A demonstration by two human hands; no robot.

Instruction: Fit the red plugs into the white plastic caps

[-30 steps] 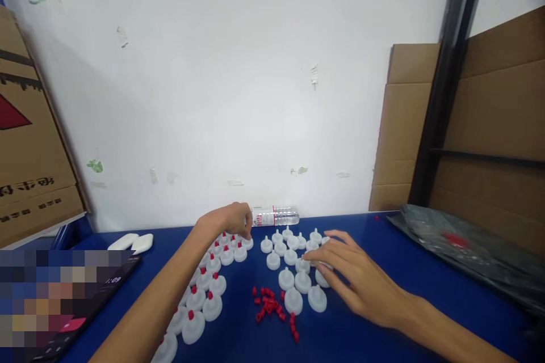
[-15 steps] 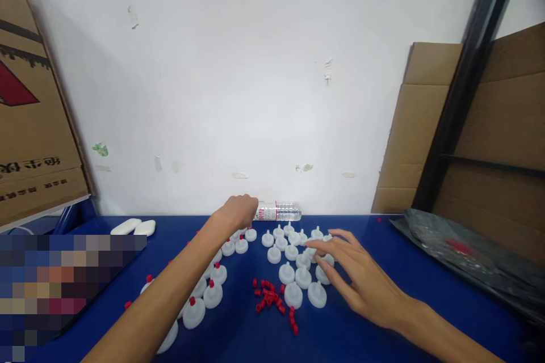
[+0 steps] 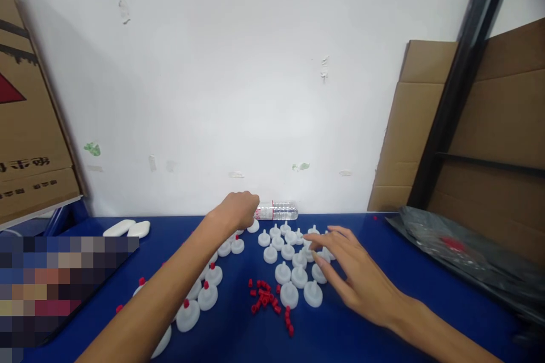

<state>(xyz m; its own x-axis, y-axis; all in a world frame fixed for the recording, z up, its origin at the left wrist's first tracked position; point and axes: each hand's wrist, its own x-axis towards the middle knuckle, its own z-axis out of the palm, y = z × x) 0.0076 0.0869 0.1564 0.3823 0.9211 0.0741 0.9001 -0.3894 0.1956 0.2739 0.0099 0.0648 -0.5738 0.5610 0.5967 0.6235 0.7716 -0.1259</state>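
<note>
My left hand (image 3: pixel 240 208) is reached out to the back of the table with its fingers curled closed. What it grips, if anything, is hidden by the hand itself. Right beside it are a clear plastic bottle (image 3: pixel 284 210) lying on its side and a white spouted cap (image 3: pixel 253 227). Beneath my left forearm spread several white spouted caps (image 3: pixel 188 316) with red tips on their spouts. My right hand (image 3: pixel 351 272) hovers at the right cluster of white caps without red tips (image 3: pixel 289 295), fingers apart. Small red tips (image 3: pixel 264 296) lie in a loose pile between the groups.
Two white oval objects (image 3: pixel 128 229) lie at the back left, near a blurred-out patch. Cardboard boxes (image 3: pixel 36 142) stand at the left, with more cardboard (image 3: pixel 406 130) and a dark post on the right. A grey plastic bag (image 3: pixel 451 252) lies along the right side.
The view has shifted slightly, moving the scene a little left in the picture. My left hand shows a small movement at the bottle's end; my right hand stays over the white caps.
</note>
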